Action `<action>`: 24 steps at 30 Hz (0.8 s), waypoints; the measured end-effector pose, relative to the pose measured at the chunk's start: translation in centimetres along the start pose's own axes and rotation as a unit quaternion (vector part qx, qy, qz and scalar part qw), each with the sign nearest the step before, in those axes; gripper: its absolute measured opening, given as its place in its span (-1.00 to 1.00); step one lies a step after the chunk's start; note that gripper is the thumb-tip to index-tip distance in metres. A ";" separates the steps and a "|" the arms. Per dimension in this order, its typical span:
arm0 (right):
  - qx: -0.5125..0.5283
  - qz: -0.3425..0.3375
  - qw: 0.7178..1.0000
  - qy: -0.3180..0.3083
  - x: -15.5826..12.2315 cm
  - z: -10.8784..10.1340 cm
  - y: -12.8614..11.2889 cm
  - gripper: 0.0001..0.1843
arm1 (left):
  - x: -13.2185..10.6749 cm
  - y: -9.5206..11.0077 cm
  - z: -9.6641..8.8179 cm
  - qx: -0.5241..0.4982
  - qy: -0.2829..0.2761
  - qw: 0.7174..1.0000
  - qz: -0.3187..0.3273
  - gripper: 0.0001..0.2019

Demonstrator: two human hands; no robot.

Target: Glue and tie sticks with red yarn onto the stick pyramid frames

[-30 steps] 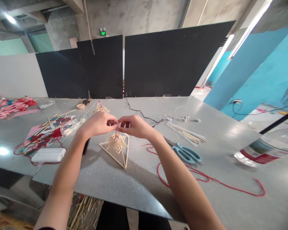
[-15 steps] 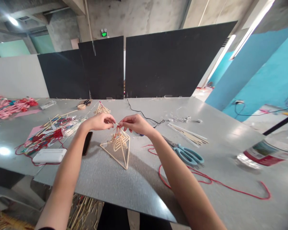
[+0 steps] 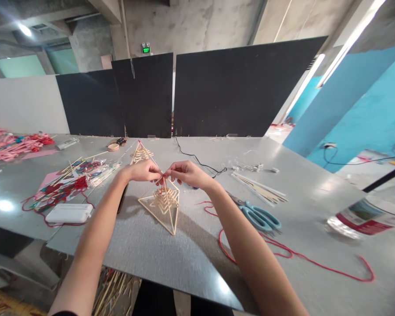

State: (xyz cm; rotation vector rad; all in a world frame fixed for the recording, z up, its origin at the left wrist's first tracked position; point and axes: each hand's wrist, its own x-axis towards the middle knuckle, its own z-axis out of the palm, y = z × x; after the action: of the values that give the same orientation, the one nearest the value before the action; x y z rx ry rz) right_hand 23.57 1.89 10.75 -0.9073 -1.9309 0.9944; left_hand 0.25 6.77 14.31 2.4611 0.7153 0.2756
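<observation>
A pyramid frame of thin wooden sticks (image 3: 156,218) stands on the grey table, with a smaller stack of sticks (image 3: 166,201) inside it. At its peak, my left hand (image 3: 144,170) and my right hand (image 3: 188,174) meet with fingertips pinched together. Between them is a red string (image 3: 163,186), which hangs down from the peak into the frame. Both hands are closed on this string; the fingertips partly hide it and the tops of the sticks. Just behind my left hand stands a second stick pyramid (image 3: 141,153) with a pink tip.
Blue-handled scissors (image 3: 260,216) and a long red cord (image 3: 316,261) lie right of my right arm. Loose sticks (image 3: 260,188) and a black cable (image 3: 197,158) are farther back. A white power bank (image 3: 69,213) and a craft pile (image 3: 69,182) lie left. A large bottle (image 3: 365,215) stands far right.
My left hand has moved right and slightly down, and its fingers have closed at the peak against my right hand's. The view has shifted slightly.
</observation>
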 end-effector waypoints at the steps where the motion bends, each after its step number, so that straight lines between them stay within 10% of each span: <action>1: -0.005 -0.001 1.000 -0.001 0.0 0.0 0.0 -0.63 | 0.0 0.0 0.0 -0.001 -0.003 1.000 -0.015 -0.74; 24: -0.058 -0.007 0.994 0.087 -0.2 0.2 -0.4 -0.74 | -0.2 1.7 0.3 -0.028 0.045 0.995 -0.082 -0.64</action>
State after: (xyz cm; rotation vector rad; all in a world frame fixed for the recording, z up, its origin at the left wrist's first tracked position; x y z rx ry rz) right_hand 23.41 1.42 10.98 -1.0108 -1.8587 0.7741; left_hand 0.91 5.40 15.02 2.3336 0.9303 0.3388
